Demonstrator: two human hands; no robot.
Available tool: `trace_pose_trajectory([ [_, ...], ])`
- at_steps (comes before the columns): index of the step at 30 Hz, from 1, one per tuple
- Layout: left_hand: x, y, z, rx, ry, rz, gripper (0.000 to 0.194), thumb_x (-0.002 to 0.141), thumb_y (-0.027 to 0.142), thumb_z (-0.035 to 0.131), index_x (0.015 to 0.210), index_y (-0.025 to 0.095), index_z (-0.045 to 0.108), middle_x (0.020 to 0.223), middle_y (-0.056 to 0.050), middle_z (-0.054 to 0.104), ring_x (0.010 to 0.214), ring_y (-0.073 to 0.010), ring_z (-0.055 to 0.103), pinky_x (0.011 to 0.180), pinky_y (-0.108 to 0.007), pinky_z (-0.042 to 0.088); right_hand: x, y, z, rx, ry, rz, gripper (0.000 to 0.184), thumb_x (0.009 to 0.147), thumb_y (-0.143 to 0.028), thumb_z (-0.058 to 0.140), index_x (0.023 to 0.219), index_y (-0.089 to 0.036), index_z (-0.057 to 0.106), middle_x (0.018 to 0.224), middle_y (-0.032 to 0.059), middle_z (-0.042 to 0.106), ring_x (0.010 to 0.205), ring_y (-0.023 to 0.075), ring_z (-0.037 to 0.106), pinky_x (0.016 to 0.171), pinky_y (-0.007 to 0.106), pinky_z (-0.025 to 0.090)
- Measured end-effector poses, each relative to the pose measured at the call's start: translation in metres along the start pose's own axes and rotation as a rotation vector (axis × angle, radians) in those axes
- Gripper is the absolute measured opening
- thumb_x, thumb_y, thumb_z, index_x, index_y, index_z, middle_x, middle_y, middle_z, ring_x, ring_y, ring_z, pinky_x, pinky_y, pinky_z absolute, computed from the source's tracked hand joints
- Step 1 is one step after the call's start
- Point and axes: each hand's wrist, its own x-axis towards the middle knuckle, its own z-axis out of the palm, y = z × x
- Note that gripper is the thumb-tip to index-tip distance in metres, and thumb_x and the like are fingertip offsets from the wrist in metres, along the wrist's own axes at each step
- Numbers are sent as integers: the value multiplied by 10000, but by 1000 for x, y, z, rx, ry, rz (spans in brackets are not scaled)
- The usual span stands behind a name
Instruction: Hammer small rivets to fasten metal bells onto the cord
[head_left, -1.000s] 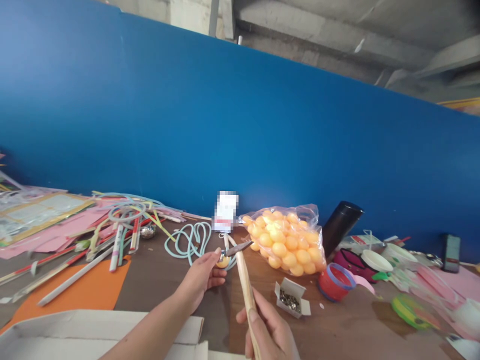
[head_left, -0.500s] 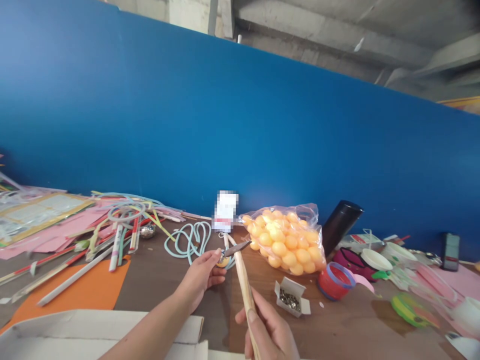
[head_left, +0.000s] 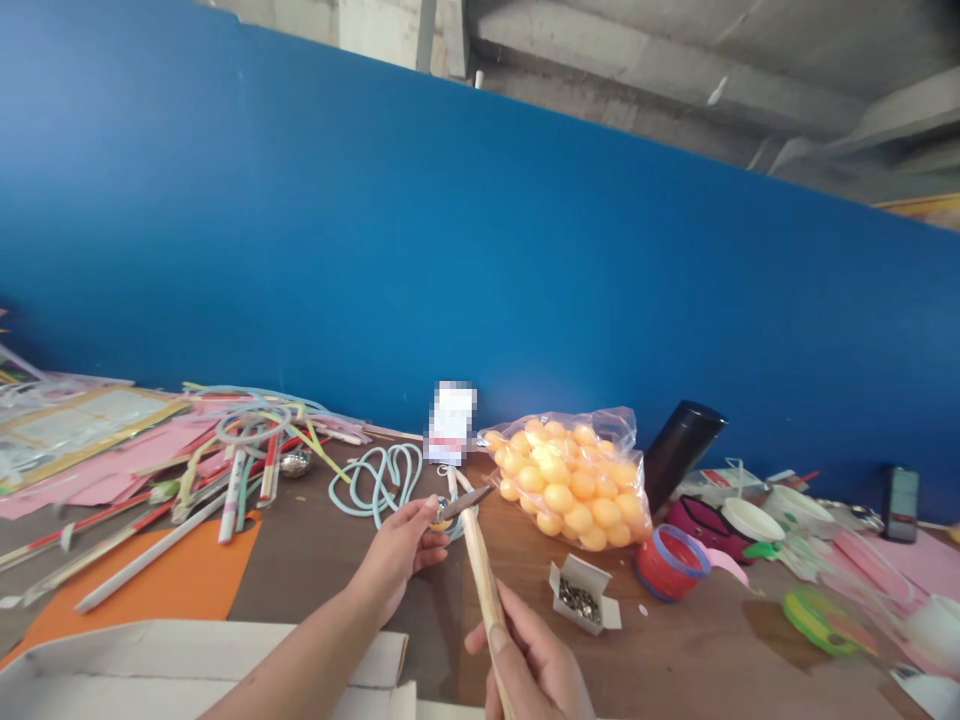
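Hammer [head_left: 476,543]: edged slightly left above the table [head_left: 660,665], left of the bag of orange balls [head_left: 570,490]; seemingly a small adjustment, without release. Gripped round the wooden handle [head_left: 486,590] with the right hand [head_left: 536,655], fully closed. Pinched a shiny bit [head_left: 441,514] by the head [head_left: 466,502] with the left hand [head_left: 405,548]; could not tell whether part of the hammer.

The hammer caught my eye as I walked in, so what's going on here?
One person is working at a cluttered table. The right hand grips a hammer by its wooden handle, the metal head close by the left hand. That hand holds a small shiny thing, too hidden to name. Beyond them lies a bag of orange balls; nearer, an open box holds small metal pieces.
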Motion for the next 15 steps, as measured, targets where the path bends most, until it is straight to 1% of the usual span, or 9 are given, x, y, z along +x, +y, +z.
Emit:
trace_pose_trajectory([
  [5, 0, 1, 0, 3, 1, 23, 291, 691, 355, 681, 878, 152, 590, 753, -21, 577, 561, -93, 587, 498, -209, 516, 0, 1, 1, -6, -6, 22, 634, 765, -595, 496, 1237, -171, 507, 748, 70, 646, 327, 57, 472, 328, 167, 324],
  [10, 2, 3, -2, 9, 108, 120, 277, 708, 378, 656, 859, 158, 583, 756, -20, 587, 544, -88, 582, 482, -207, 507, 3, 0, -1, -7, -13, 97, 601, 765, -545, 505, 1208, -140, 501, 765, 76, 649, 321, 62, 475, 320, 169, 319],
  [13, 3, 2, -3, 16, 139, 151, 300, 695, 385, 663, 876, 159, 586, 761, -13, 578, 541, -85, 580, 470, -205, 502, 5, 7, -2, -69, -87, 167, 544, 765, -496, 506, 1172, -137, 522, 731, 61, 658, 330, 70, 487, 333, 171, 317],
  [15, 3, 2, -4, 25, 140, 166, 330, 681, 401, 671, 893, 161, 590, 767, -9, 575, 542, -82, 576, 469, -203, 499, 6, 18, -1, -116, -150, 171, 546, 749, -487, 519, 1156, -124, 539, 692, 63, 675, 380, 97, 524, 381, 193, 358],
])
